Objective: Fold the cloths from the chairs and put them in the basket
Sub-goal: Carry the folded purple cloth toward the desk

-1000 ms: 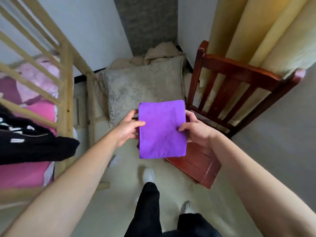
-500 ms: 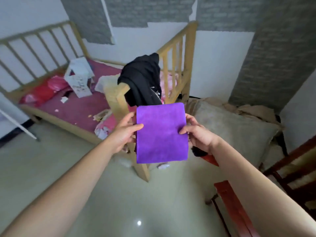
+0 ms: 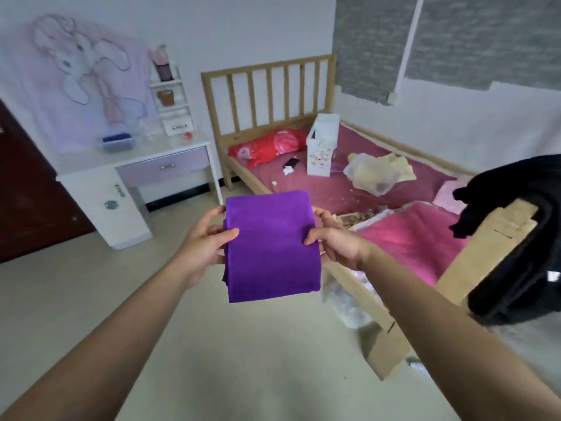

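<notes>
A purple cloth (image 3: 271, 247), folded into a flat rectangle, hangs in the air in front of me at chest height. My left hand (image 3: 203, 243) pinches its left edge, thumb on the front. My right hand (image 3: 335, 243) pinches its right edge the same way. Both arms are stretched forward. No basket and no chair are in view.
A wooden bed (image 3: 267, 83) with a pink mattress and clutter fills the right half. A black garment (image 3: 516, 238) hangs over its footboard at right. A white desk (image 3: 121, 174) stands at left beside a dark door (image 3: 27, 202). Pale floor lies below.
My view has swung left, from the red chair and floor cushion past the bed's footboard to the bed and desk. Both hands keep the same hold on the folded purple cloth.
</notes>
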